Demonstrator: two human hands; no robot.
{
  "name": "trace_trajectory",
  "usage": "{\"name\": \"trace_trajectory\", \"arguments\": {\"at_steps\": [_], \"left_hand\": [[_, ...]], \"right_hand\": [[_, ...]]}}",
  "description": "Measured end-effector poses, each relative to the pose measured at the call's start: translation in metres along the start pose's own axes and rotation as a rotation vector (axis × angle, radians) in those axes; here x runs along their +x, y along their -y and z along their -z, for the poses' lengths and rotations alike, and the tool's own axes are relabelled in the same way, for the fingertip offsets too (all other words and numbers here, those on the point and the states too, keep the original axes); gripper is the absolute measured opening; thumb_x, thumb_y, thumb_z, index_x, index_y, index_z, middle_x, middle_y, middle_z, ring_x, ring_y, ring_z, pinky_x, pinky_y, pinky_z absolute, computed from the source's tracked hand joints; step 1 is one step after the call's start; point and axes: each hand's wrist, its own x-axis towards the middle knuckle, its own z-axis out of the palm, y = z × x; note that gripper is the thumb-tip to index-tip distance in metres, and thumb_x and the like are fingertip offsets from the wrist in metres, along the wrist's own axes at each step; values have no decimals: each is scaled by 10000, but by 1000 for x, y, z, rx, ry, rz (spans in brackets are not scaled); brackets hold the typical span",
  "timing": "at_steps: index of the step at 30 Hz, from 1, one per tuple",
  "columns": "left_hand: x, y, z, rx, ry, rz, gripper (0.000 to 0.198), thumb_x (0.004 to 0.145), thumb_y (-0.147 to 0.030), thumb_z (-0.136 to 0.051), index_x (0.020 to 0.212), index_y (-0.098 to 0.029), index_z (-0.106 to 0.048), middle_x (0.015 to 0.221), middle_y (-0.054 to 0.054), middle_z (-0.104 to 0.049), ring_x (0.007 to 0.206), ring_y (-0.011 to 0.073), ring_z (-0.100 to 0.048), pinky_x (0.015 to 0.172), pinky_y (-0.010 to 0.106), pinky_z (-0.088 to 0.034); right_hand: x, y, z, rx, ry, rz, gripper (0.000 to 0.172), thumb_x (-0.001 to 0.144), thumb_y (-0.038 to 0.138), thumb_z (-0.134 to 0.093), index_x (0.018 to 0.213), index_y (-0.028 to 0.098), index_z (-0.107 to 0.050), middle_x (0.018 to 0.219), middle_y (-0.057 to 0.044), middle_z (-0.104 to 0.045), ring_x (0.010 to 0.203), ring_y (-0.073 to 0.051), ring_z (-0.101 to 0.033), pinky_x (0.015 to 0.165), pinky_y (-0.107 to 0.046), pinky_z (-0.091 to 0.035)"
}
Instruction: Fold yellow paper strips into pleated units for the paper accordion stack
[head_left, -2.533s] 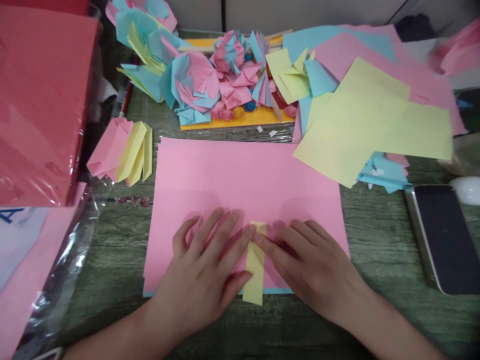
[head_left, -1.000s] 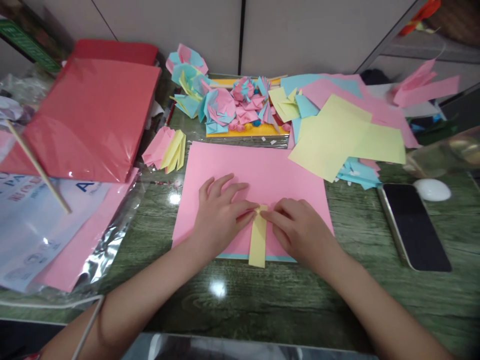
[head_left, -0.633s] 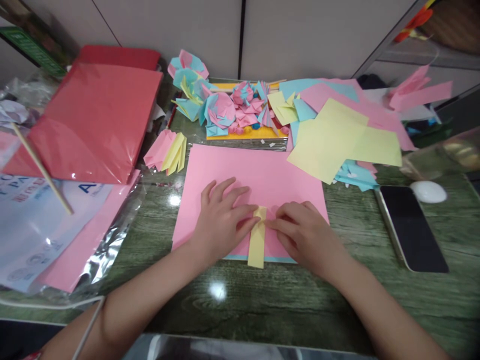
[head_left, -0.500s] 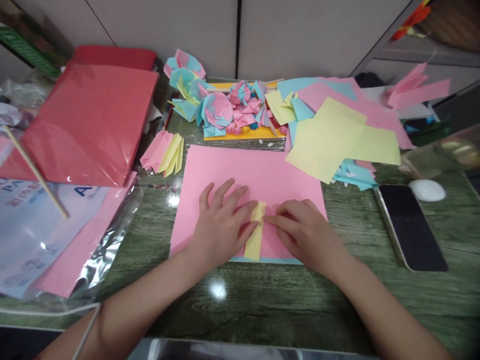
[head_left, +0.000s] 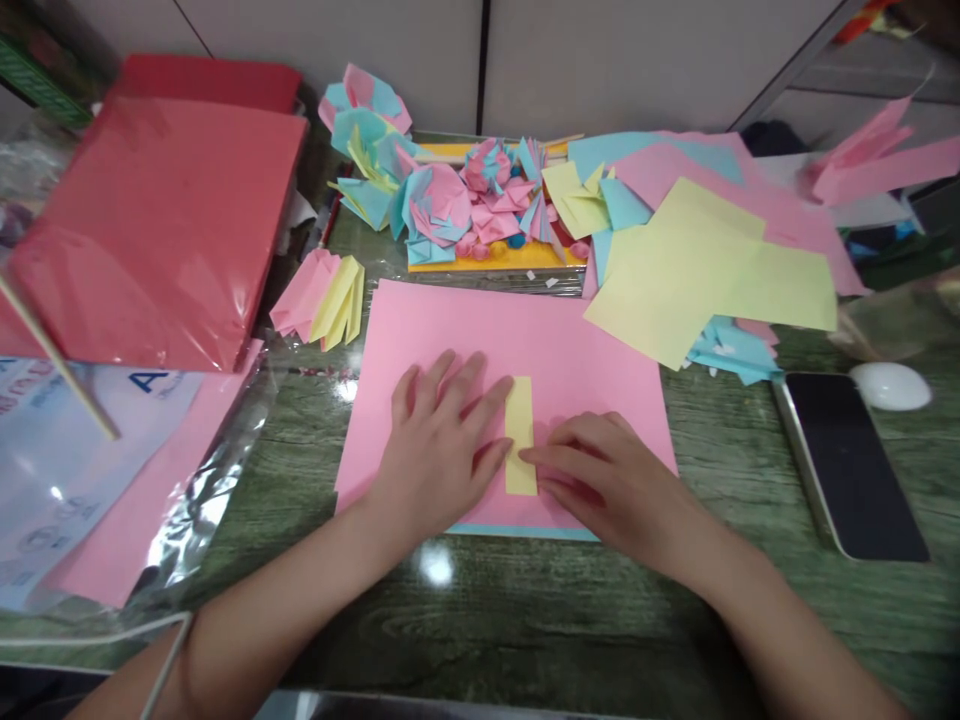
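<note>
A folded yellow paper strip [head_left: 520, 420] lies upright in the view on a stack of pink paper [head_left: 450, 315], with a blue sheet edge showing underneath. My left hand [head_left: 439, 450] rests palm down on the pink sheet, fingers spread, the index fingertip and thumb touching the strip's left edge. From the other side, my right hand [head_left: 611, 475] reaches in with its index fingertip on the strip's lower right part. Its thumb is below that, near the strip's edge, and the remaining fingers are curled.
Folded paper flowers [head_left: 439, 205] crowd a yellow tray [head_left: 495, 262] behind. Pink and yellow folded pieces [head_left: 319, 295] lie left of it. Loose yellow sheets [head_left: 675, 270], a phone [head_left: 851, 465] and a white mouse-like object [head_left: 891, 386] are right. Red packets [head_left: 172, 220] and a stick [head_left: 60, 355] lie left.
The yellow strip has turned straighter and shifted slightly away from the near paper edge. My right index fingertip is now lower on it. The camera view has moved a little.
</note>
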Motion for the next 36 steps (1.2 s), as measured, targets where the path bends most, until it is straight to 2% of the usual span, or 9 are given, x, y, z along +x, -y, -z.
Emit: {"name": "trace_trajectory", "arguments": {"at_steps": [4,8,12,18,23,26,28,31,36], "left_hand": [[-1,0,-2,10,3,-1,499,844,-448,-443,1303,-260,-392,1401,77,-338,1289,319,-237,1033,535,-139],[0,0,-2,8,-25,-8,500,841,-466,-447,1263,-199,-432,1374,105,-366,1280,313,-247,1039,523,-153],[-1,2,2,-64,-6,-71,304,854,-383,-460,1071,-193,-558,1327,87,-408,1272,277,-260,1047,480,-196],[-6,9,11,-218,67,-146,141,846,-240,-486,934,-205,-589,1207,60,-492,1234,235,-313,1004,435,-293],[-12,9,30,-63,193,-254,282,809,-102,-483,1060,-203,-564,1212,62,-502,1198,263,-344,982,467,-294],[-18,4,43,66,313,-314,326,783,-83,-477,1085,-178,-552,1014,67,-576,908,220,-512,805,392,-419],[-23,0,47,102,374,-375,377,762,-71,-455,1119,-167,-529,872,50,-583,724,188,-520,650,344,-438],[-32,-4,49,95,411,-470,479,736,-47,-419,1204,-135,-460,840,47,-590,696,185,-535,600,324,-426],[-39,-5,48,105,491,-435,591,720,-50,-406,1303,-128,-343,802,29,-603,673,183,-554,596,322,-416]], "right_hand": [[2,-2,-3,66,-6,-12,162,858,232,-487,946,250,-622,835,-16,-569,810,-130,-491,755,-311,-341],[4,0,-4,91,22,-54,149,859,265,-485,910,252,-624,836,-23,-579,824,-146,-498,751,-326,-332],[6,6,-6,97,40,-153,112,845,271,-500,895,245,-596,862,-19,-571,848,-157,-494,766,-334,-324],[10,14,-11,55,53,-244,67,837,242,-489,864,234,-550,867,-5,-543,866,-161,-468,768,-333,-306],[12,18,-14,35,42,-288,41,832,221,-484,848,225,-521,856,1,-526,865,-165,-447,757,-331,-290],[13,19,-14,26,38,-297,28,820,204,-495,835,221,-512,849,3,-520,856,-165,-439,749,-328,-285],[13,20,-14,26,46,-302,27,823,208,-490,834,222,-510,838,6,-519,839,-165,-435,746,-332,-280],[15,19,-14,24,61,-312,29,829,220,-483,832,224,-511,824,5,-519,824,-171,-429,743,-342,-273],[16,19,-14,30,84,-319,49,842,237,-465,838,221,-511,822,-9,-515,825,-183,-425,726,-349,-265]]}}
